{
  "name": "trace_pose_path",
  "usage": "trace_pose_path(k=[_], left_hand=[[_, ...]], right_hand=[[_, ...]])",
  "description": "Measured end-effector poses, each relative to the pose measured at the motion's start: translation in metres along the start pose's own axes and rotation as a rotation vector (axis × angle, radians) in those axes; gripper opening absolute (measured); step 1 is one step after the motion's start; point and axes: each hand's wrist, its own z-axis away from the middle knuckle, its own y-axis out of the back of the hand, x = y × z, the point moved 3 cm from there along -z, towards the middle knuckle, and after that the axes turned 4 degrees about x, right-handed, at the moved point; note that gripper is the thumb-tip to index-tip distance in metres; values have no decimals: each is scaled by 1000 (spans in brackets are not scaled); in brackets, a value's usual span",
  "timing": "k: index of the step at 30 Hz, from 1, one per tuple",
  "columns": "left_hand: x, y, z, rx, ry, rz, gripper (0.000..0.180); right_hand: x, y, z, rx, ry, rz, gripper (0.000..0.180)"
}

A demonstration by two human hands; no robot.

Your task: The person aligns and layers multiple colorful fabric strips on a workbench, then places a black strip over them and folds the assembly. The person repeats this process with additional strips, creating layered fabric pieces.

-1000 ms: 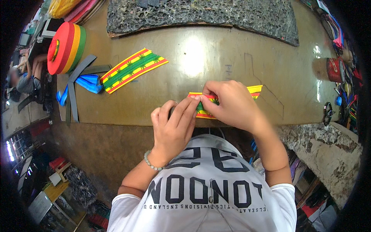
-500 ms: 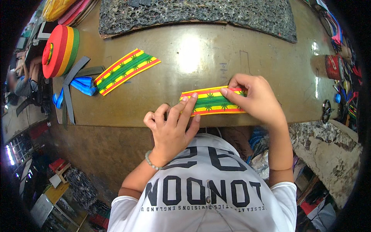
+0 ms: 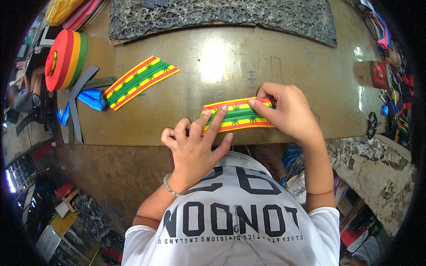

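Note:
A striped strap piece in red, yellow and green with a leaf pattern lies by the near edge of the table. My left hand has its fingers spread, the index and middle tips pressing on the strap's left end. At the other end, my right hand pinches the upper right corner between thumb and fingers; that corner is partly hidden. A second strap piece of the same pattern lies flat, farther to the left, apart from both hands. Its left end meets a bundle of blue ribbon.
Crossed dark grey strips lie by a roll of red, yellow and green webbing at the left. A rough dark slab spans the back. A red can and black-handled scissors sit at the right edge. Another person is at far left.
The whole view has shifted slightly, so everything sits a little farther left. Both hands keep nearly the same hold on the strap piece.

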Motion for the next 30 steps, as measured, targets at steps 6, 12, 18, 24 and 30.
trace_pose_path(k=[6,12,18,24,30], left_hand=[[6,5,-12,22,-1,-13,48],[9,2,-25,64,-124,423,41],[7,-2,-22,28,-171,419,47],[9,-4,-21,-34,-146,320,54],[10,-5,-20,-9,-164,232,52]], right_hand=[[2,-3,0,42,21,23,29],[-14,-18,13,94,72,39,30],[0,3,26,104,-54,-51,33],[14,3,26,139,-12,-77,28],[12,1,24,147,-8,-16,27]])
